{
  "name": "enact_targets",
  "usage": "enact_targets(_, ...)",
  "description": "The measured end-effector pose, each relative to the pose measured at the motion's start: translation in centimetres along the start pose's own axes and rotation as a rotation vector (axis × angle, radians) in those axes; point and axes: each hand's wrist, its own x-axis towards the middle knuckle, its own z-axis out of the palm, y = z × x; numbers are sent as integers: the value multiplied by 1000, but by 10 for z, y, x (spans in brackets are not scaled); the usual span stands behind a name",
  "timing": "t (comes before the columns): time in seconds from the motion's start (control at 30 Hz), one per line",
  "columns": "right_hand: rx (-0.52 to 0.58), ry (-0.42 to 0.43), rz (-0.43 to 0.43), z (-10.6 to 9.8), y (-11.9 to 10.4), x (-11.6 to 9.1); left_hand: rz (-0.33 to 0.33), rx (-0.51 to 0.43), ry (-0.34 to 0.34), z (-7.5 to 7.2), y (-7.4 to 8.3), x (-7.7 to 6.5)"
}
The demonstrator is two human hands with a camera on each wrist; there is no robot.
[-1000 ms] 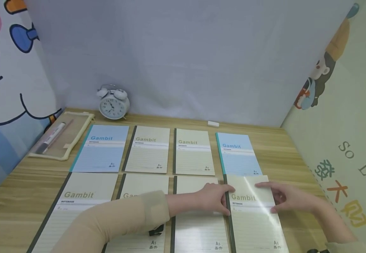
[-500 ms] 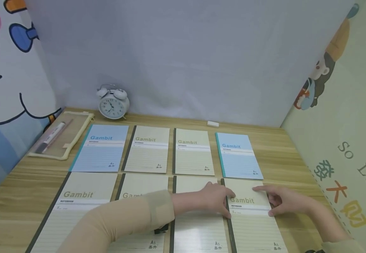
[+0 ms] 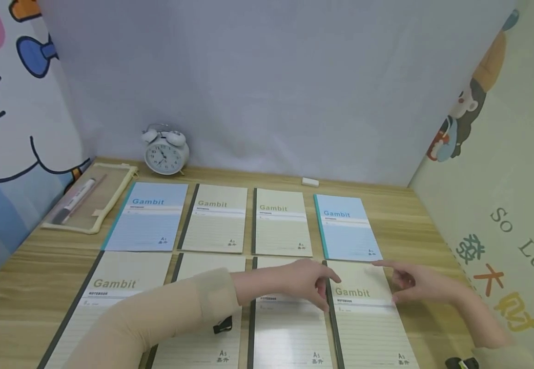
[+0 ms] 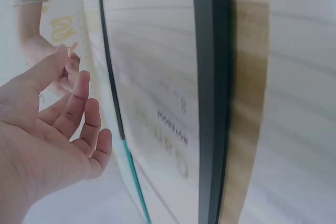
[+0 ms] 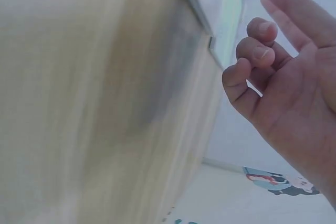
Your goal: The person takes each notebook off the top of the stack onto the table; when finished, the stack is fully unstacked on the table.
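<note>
A cream Gambit notebook with a dark spine (image 3: 373, 328) lies flat at the front right of the table. My left hand (image 3: 306, 279), thumb and index finger spread apart, hovers at its spine side. On the other side my right hand (image 3: 416, 282) reaches over the far right corner, index finger extended and the other fingers bent. Both wrist views show an empty palm: the left hand (image 4: 58, 124) has loosely bent fingers, and the right hand (image 5: 299, 72) pinches nothing. Just behind this notebook lies a blue notebook with a teal spine (image 3: 347, 230).
More notebooks form two rows, including another blue notebook (image 3: 149, 218) and a cream notebook (image 3: 283, 223). A mesh pencil case (image 3: 112, 200) with a marker lies back left, beside a white alarm clock (image 3: 165, 154). A white eraser (image 3: 310, 182) sits near the back wall.
The cream notebook slid toward me, off the blue notebook's lower edge, and now lies in line with its row. Both hands have just loosened from its sides.
</note>
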Motion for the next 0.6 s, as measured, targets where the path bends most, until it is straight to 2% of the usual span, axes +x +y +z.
enact_targets(0.17,-55,35,-17,-13,-12,6,46,35,16,-21,-1,-13)
enact_targets(0.33,-119,128,-43,-23,-24,13,84,151,47,-45,-4,-34)
enact_targets(0.43,-164,209,-31,-27,-29,17,80,243,82,-59,-7,-52)
enact_targets(0.6,-282,323,-23,-33,-39,24,20,389,171,-83,-13,-90)
